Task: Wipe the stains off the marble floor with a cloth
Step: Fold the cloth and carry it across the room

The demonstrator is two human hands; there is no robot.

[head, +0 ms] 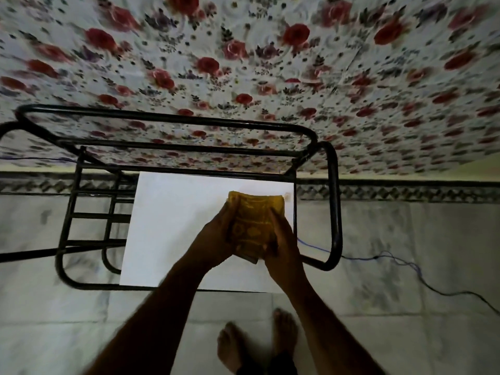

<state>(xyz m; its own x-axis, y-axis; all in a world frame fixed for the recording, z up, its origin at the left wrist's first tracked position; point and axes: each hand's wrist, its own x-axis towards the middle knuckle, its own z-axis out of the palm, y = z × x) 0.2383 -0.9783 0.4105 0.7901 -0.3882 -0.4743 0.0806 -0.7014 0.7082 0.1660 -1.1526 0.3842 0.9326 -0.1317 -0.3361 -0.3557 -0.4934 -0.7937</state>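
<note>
Both hands — left hand (216, 239), right hand (281, 239) — grip the yellow cloth (255, 220) between them.

A person stands on the marble floor (81, 301), both feet (254, 345) near the bottom edge. Ahead of the feet a metal frame (334, 207) rests on the floor with a flat sheet (173, 226) lying inside it — above the sheet, the left hand (216, 239) and right hand (281, 239) hold a cloth (255, 220) between them. Behind the frame a bed cover (243, 63) spans the top, and a cable (433, 288) trails over the floor to the right.

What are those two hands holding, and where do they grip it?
A folded yellow cloth: left hand grips its left edge, right hand its right edge.
</note>
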